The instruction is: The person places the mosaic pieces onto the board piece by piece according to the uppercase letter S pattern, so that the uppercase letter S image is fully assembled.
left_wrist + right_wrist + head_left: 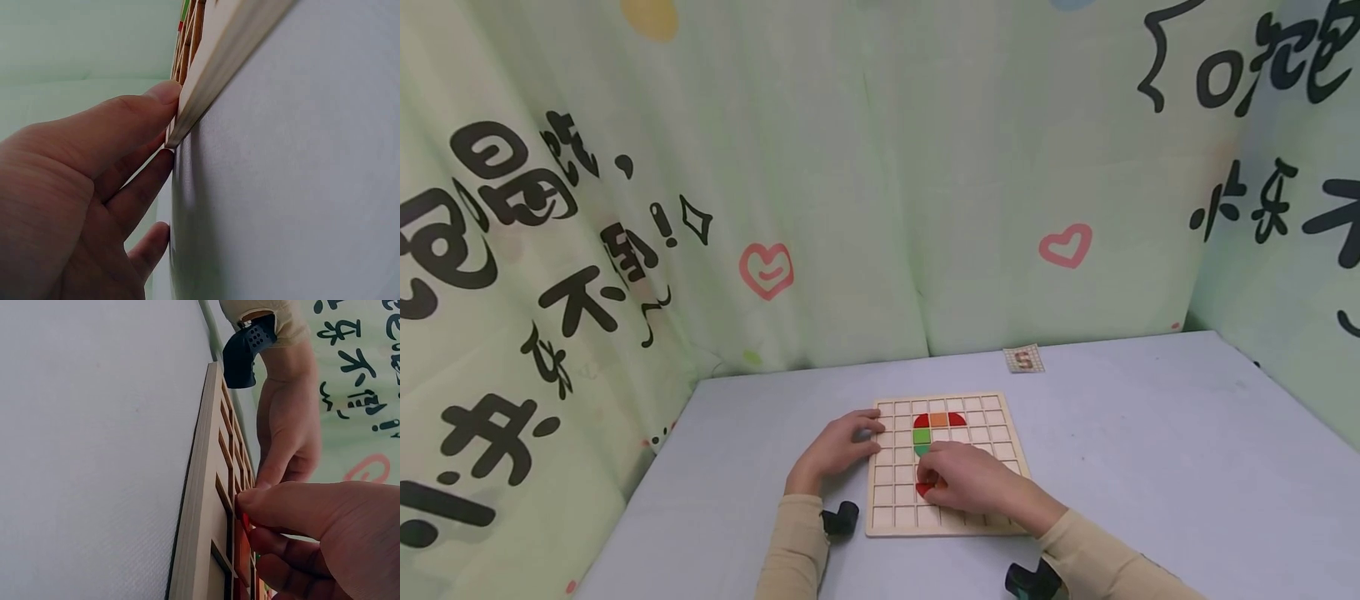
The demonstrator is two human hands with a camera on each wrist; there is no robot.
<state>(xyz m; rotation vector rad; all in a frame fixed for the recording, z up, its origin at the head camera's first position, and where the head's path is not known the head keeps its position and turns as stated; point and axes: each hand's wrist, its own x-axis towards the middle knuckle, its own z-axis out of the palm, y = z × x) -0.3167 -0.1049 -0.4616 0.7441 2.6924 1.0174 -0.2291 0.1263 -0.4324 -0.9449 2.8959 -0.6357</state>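
A square wooden grid board [895, 518] lies on the table. Along its upper rows sit a red rounded piece [921, 421], an orange square [938, 420] and another red rounded piece [957, 419]. Below the first are a light green square [921, 436] and a darker green piece [921, 450], partly covered. My left hand [842, 446] touches the board's left edge, its thumb on the rim in the left wrist view. Over the lower middle cells, my right hand [973, 479] pinches a small red piece [244, 520] between thumb and fingers, mostly hidden.
A small card [1024, 359] with a brown figure on a grid lies at the table's back edge. The white table [1120, 450] meets a printed curtain [850, 183] behind and at the sides. Black wrist devices [841, 520] sit at both cuffs.
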